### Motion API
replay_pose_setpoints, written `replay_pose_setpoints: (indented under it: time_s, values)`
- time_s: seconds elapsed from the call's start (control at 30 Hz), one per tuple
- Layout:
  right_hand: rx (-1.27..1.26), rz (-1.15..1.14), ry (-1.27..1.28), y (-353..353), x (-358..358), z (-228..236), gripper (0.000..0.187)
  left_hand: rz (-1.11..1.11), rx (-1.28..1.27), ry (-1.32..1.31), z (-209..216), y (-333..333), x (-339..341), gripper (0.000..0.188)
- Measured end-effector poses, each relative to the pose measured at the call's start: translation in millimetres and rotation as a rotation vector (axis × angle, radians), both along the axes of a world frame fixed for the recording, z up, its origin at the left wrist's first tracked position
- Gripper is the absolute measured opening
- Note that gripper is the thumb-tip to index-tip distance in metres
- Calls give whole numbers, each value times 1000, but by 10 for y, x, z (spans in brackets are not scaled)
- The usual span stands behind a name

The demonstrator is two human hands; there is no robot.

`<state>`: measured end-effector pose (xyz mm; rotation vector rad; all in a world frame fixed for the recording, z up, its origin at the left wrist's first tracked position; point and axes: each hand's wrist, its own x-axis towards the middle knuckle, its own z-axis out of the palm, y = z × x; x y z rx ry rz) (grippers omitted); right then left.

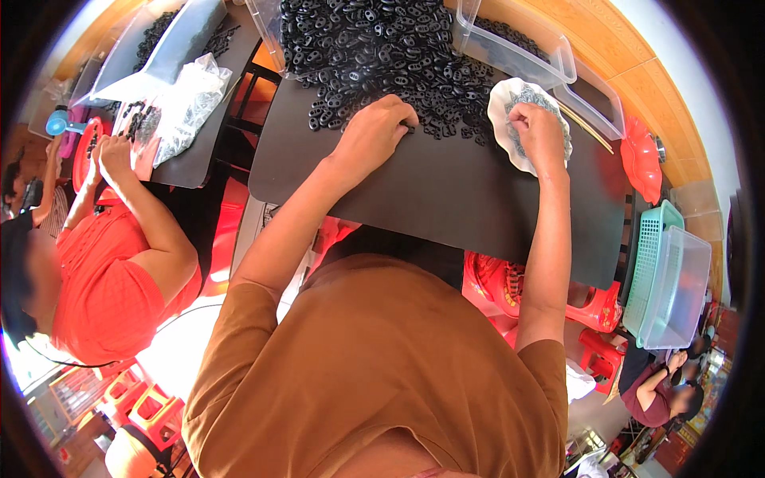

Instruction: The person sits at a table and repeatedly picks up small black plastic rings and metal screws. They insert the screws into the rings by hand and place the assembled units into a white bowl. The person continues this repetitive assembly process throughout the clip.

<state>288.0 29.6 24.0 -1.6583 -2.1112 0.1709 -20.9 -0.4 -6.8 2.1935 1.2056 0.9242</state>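
A heap of small black oval pieces with holes (pixel 366 44) covers the far part of the dark table (pixel 382 183). At the heap's near edge, my left hand (pixel 370 131) is closed, with one small black piece (pixel 410 127) pinched at its fingertips. To the right stands a white scalloped bowl (pixel 502 119) filled with small greyish bits (pixel 526 97), too small to make out. My right hand (pixel 538 135) reaches into this bowl with its fingers pinched together. Whatever lies between those fingertips is hidden.
Clear plastic boxes (pixel 550 72) stand behind the bowl, beside a thin yellowish stick (pixel 588 129). Right of the table are a red scalloped dish (pixel 640 159) and a green basket (pixel 647 263). At left, a person in red (pixel 119 271) works at another table.
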Motion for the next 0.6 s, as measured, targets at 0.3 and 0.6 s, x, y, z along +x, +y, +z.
replay_pose_setpoints:
  time_s: [0.3, 0.6]
  values:
    - [-20, 19, 161, -15, -7, -25, 8, 12, 24, 118, 4, -13, -6, 14]
    - [195, 111, 102, 4, 58, -71, 6, -82, -92, -202, 26, -8, 26, 10]
